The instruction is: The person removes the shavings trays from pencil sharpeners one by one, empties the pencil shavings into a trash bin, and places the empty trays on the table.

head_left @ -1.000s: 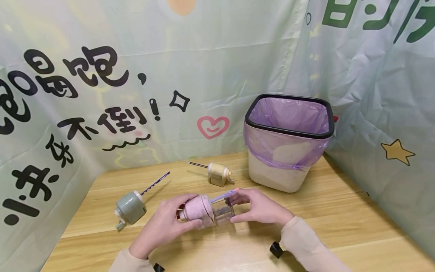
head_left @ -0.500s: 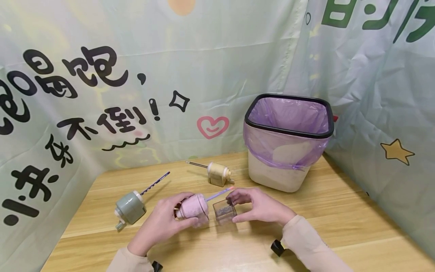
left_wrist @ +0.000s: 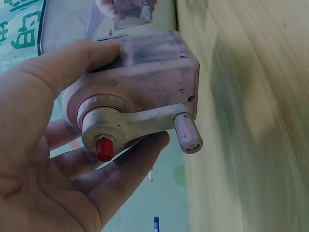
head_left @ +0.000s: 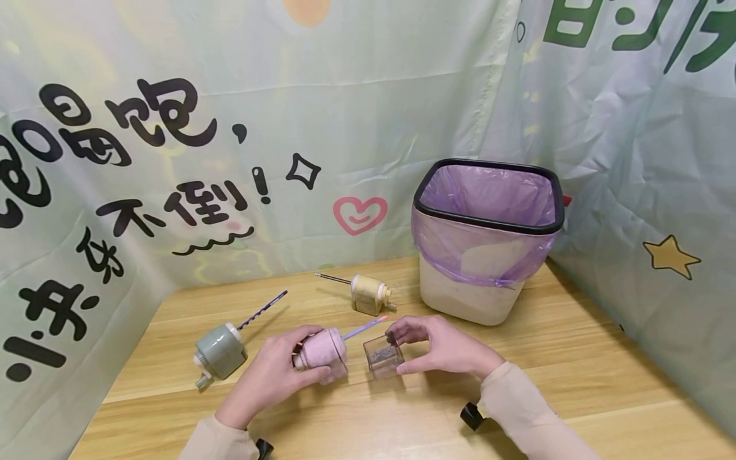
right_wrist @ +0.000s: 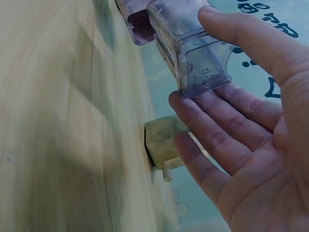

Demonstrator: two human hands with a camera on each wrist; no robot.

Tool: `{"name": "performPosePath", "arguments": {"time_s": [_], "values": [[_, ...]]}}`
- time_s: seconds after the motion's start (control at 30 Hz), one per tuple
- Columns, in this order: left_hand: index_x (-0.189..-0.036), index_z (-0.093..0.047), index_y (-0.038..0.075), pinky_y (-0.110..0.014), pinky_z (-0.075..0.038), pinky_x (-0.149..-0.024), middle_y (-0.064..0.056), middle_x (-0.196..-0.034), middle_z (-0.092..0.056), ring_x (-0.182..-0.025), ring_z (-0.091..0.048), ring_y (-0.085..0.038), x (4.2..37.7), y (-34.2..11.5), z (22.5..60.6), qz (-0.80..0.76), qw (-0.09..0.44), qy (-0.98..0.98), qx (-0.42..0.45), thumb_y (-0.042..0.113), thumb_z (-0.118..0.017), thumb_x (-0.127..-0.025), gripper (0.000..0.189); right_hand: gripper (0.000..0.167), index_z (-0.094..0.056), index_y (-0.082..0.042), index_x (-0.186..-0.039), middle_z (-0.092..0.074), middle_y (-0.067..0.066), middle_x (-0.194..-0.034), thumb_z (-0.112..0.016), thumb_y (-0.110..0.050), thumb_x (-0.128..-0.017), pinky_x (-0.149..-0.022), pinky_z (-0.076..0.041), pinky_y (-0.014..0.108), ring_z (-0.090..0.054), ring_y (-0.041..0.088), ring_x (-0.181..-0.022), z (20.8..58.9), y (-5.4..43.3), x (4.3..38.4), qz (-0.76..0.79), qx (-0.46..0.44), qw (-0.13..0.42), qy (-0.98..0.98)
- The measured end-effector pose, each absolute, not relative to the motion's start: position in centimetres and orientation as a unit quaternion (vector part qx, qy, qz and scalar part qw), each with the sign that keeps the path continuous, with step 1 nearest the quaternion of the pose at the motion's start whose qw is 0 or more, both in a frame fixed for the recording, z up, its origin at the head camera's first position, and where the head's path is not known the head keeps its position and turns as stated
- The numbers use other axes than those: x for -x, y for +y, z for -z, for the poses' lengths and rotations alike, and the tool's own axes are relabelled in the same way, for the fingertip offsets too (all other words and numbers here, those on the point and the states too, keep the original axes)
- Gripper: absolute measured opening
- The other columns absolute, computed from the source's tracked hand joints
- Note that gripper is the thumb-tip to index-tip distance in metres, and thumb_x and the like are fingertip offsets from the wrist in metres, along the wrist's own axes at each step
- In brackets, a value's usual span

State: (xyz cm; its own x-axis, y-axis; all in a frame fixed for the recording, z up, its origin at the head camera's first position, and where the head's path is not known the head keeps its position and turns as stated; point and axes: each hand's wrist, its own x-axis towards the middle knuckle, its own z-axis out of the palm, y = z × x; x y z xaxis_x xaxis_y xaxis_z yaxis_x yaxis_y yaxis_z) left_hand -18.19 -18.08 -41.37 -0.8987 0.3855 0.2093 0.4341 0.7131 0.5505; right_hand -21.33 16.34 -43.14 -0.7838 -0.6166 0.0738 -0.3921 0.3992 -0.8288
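My left hand (head_left: pixel 280 365) grips a pink crank pencil sharpener (head_left: pixel 324 352), thumb on one side and fingers around the other. A purple pencil (head_left: pixel 363 328) sticks out of its front. In the left wrist view the sharpener's crank arm (left_wrist: pixel 145 120) and a red knob (left_wrist: pixel 104 149) face the camera. My right hand (head_left: pixel 445 348) pinches the clear shavings drawer (head_left: pixel 383 358) between thumb and fingers; grey shavings lie in it. The drawer is apart from the sharpener, to its right. In the right wrist view the drawer (right_wrist: pixel 200 58) tilts over the fingertips.
A grey-green sharpener (head_left: pixel 220 351) with a dark blue pencil (head_left: pixel 263 309) stands at the left of the wooden table (head_left: pixel 402 425). A yellow sharpener (head_left: pixel 369 295) with a black pencil stands further back. Behind right is a bin (head_left: pixel 477 291) with a purple liner (head_left: pixel 489 191).
The shavings drawer has come out of the pink sharpener. My left hand has moved the sharpener a little left; my right hand has drawn the drawer slightly to the right.
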Motion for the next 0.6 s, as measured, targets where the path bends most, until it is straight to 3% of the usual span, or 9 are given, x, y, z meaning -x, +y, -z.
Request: {"name": "performPosePath", "arguments": {"time_s": [0.6], "values": [[-0.13, -0.072, 0.016, -0.022, -0.05, -0.068, 0.001, -0.107, -0.077, -0.085, -0.063, -0.007, 18.83, -18.51, 42.19, 0.269, 0.049, -0.939, 0.207, 0.038, -0.096, -0.079, 0.06, 0.062, -0.067, -0.016, -0.138, -0.075, 0.0, -0.133, -0.092, -0.035, -0.085, -0.115, -0.054, 0.042, -0.072, 0.022, -0.123, 42.23, 17.12, 21.34, 0.446, 0.299, 0.111, 0.836]]}}
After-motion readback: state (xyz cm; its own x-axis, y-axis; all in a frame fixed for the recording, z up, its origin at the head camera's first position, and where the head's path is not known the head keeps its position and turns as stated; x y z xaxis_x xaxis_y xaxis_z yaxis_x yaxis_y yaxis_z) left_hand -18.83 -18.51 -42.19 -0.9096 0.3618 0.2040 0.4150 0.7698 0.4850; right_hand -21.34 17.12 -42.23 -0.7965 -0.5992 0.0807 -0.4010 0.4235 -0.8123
